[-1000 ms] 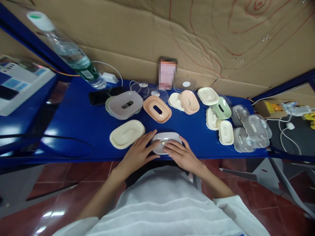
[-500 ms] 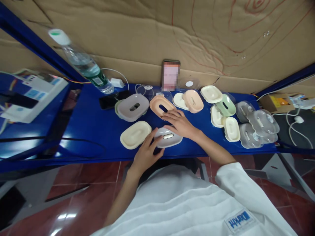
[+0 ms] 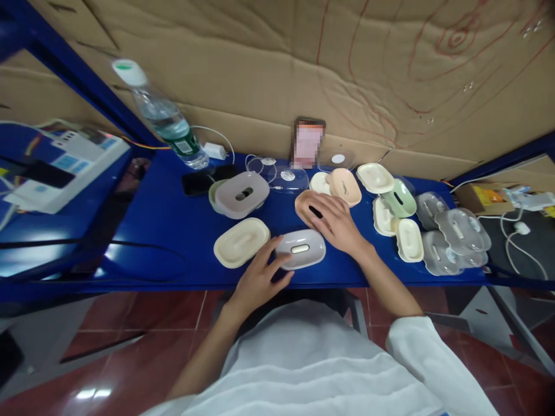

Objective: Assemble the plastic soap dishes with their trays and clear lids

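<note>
Our right hand [image 3: 336,216] hid much of the orange dish [image 3: 305,210] beneath it, just beyond the lilac dish [image 3: 304,259]; we couldn't tell whether it gripped. Our left hand [image 3: 263,275], thumb and fingers spread wide, touched the lilac dish's left end.

Left hand [image 3: 259,278] and right hand [image 3: 342,227] at a glossy blue counter [image 3: 182,225]

The left hand's spread fingers meet the left end of a shiny pale-grey oval plastic dish [image 3: 311,257]. The right hand's fingers curl over a peach oval plastic dish [image 3: 302,208] with a dark slot, just behind the grey one. A cream oval plastic piece [image 3: 241,243] lies left of the grey dish. Farther right, clear rounded plastic trays [image 3: 463,232] are piled together.
</note>
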{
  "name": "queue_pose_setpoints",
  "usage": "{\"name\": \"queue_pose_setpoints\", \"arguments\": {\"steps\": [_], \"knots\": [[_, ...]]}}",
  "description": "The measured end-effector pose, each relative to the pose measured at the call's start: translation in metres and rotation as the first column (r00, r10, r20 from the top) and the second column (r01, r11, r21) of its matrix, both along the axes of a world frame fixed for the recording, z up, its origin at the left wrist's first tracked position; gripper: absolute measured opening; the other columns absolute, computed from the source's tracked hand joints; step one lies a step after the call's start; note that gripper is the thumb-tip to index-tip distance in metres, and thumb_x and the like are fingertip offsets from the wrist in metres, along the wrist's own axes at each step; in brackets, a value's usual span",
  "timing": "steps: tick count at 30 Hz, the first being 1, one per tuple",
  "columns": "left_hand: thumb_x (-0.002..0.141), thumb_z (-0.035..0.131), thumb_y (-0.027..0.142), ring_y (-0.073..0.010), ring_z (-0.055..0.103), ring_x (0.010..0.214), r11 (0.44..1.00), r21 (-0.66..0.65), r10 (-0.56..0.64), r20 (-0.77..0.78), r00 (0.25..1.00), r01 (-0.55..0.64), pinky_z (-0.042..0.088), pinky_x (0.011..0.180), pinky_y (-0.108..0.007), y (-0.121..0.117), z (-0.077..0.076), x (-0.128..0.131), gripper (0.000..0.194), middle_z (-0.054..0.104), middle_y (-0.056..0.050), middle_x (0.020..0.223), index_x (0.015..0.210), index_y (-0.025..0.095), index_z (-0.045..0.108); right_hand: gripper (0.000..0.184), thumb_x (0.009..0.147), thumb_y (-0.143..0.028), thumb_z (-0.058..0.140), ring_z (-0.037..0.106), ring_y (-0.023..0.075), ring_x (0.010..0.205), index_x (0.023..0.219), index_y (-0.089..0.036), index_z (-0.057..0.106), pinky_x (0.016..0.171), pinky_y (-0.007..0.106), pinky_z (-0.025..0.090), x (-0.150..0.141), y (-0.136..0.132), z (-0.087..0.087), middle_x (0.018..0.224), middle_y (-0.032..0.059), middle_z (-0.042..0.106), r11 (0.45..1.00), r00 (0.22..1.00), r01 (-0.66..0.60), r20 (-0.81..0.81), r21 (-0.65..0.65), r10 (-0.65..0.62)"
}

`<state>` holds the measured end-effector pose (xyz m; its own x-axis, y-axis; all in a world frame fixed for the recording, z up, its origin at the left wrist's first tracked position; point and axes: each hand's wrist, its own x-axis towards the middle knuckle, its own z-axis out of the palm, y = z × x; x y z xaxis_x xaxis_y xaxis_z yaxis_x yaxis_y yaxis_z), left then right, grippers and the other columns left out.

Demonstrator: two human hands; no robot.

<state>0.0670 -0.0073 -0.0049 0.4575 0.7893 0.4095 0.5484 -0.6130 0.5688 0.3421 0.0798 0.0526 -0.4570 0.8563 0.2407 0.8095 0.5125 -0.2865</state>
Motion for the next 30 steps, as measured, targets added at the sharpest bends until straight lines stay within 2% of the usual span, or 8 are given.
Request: {"name": "queue_pose_setpoints", "arguments": {"steps": [4, 8, 11, 15, 20, 22, 27, 30], "knots": [[0.099, 0.073, 0.026, -0.0322, 0.052, 0.151, 0.999, 0.018, 0.028, 0.020, 0.999, -0.028, 0.050, 0.123, -0.053, -0.002, -0.002, 0.000, 0.027, 0.052, -0.016, 0.161, 0.125, 0.023, 0.066, 0.049, 0.110, -0.036, 0.051, 0.045, 0.0332, 0.154, 0.156, -0.017, 0.054, 0.128, 0.055, 0.028, -0.036, 0.067, 0.012, 0.165, 0.0144, 0.052, 0.998, 0.990, -0.038, 0.137, -0.041, 0.043], [0.099, 0.072, 0.028, -0.0314, 0.053, 0.150, 0.999, 0.027, 0.044, 0.032, 0.999, -0.045, 0.051, 0.122, -0.052, -0.003, -0.002, 0.000, 0.025, 0.053, -0.016, 0.159, 0.122, 0.024, 0.067, 0.066, 0.101, -0.029, 0.068, 0.044, 0.0402, 0.152, 0.159, -0.009, 0.045, 0.123, 0.058, 0.033, -0.075, 0.103, 0.012, 0.164, 0.0252, 0.049, 0.983, 0.961, 0.087, 0.273, -0.159, -0.041], [0.099, 0.072, 0.028, -0.0316, 0.054, 0.149, 0.999, 0.031, 0.040, 0.027, 0.999, -0.041, 0.052, 0.120, -0.052, -0.002, -0.001, -0.001, 0.022, 0.054, -0.016, 0.158, 0.120, 0.023, 0.068, 0.075, 0.096, -0.030, 0.077, 0.048, 0.0451, 0.147, 0.159, -0.009, 0.043, 0.121, 0.068, 0.030, -0.093, 0.104, 0.008, 0.158, 0.0285, 0.052, 0.971, 0.952, 0.161, 0.289, -0.174, -0.106], [0.099, 0.071, 0.029, -0.0318, 0.055, 0.148, 0.999, 0.015, 0.032, 0.024, 0.999, -0.033, 0.052, 0.121, -0.051, -0.002, 0.000, -0.002, 0.020, 0.055, -0.016, 0.158, 0.119, 0.023, 0.069, 0.094, 0.087, -0.030, 0.088, 0.038, 0.0490, 0.155, 0.164, -0.019, 0.036, 0.121, 0.074, 0.029, -0.103, 0.104, 0.005, 0.170, 0.0242, 0.038, 0.950, 0.944, 0.227, 0.290, -0.214, -0.160], [0.100, 0.070, 0.031, -0.0314, 0.055, 0.148, 1.000, 0.001, 0.030, 0.046, 0.999, -0.030, 0.052, 0.121, -0.049, -0.003, -0.001, -0.002, 0.018, 0.055, -0.015, 0.158, 0.117, 0.022, 0.070, 0.096, 0.087, -0.030, 0.085, 0.049, 0.0464, 0.148, 0.166, -0.024, 0.030, 0.115, 0.064, 0.044, -0.096, 0.113, 0.011, 0.175, 0.0231, 0.027, 0.932, 0.942, 0.258, 0.279, -0.254, -0.185], [0.101, 0.070, 0.032, -0.0316, 0.055, 0.148, 1.000, 0.003, 0.030, 0.053, 0.998, -0.030, 0.051, 0.121, -0.049, -0.003, -0.002, -0.002, 0.018, 0.055, -0.015, 0.158, 0.117, 0.022, 0.070, 0.094, 0.086, -0.034, 0.085, 0.050, 0.0457, 0.147, 0.164, -0.026, 0.033, 0.115, 0.063, 0.044, -0.089, 0.116, 0.017, 0.174, 0.0213, 0.030, 0.931, 0.945, 0.249, 0.276, -0.267, -0.173], [0.101, 0.070, 0.032, -0.0319, 0.055, 0.148, 1.000, 0.003, 0.025, 0.057, 0.998, -0.025, 0.050, 0.122, -0.050, -0.003, -0.004, -0.002, 0.020, 0.055, -0.015, 0.157, 0.119, 0.023, 0.069, 0.093, 0.086, -0.048, 0.084, 0.049, 0.0442, 0.148, 0.163, -0.028, 0.035, 0.120, 0.066, 0.035, -0.074, 0.121, 0.029, 0.160, 0.0169, 0.054, 0.917, 0.951, 0.208, 0.292, -0.342, -0.107], [0.101, 0.070, 0.033, -0.0324, 0.055, 0.148, 1.000, 0.007, 0.024, 0.050, 0.998, -0.024, 0.051, 0.122, -0.050, -0.002, -0.004, -0.002, 0.020, 0.054, -0.015, 0.158, 0.117, 0.022, 0.070, 0.102, 0.081, -0.045, 0.089, 0.050, 0.0468, 0.147, 0.164, -0.027, 0.033, 0.119, 0.066, 0.037, -0.074, 0.118, 0.025, 0.166, 0.0186, 0.045, 0.905, 0.946, 0.208, 0.313, -0.371, -0.089]]}}
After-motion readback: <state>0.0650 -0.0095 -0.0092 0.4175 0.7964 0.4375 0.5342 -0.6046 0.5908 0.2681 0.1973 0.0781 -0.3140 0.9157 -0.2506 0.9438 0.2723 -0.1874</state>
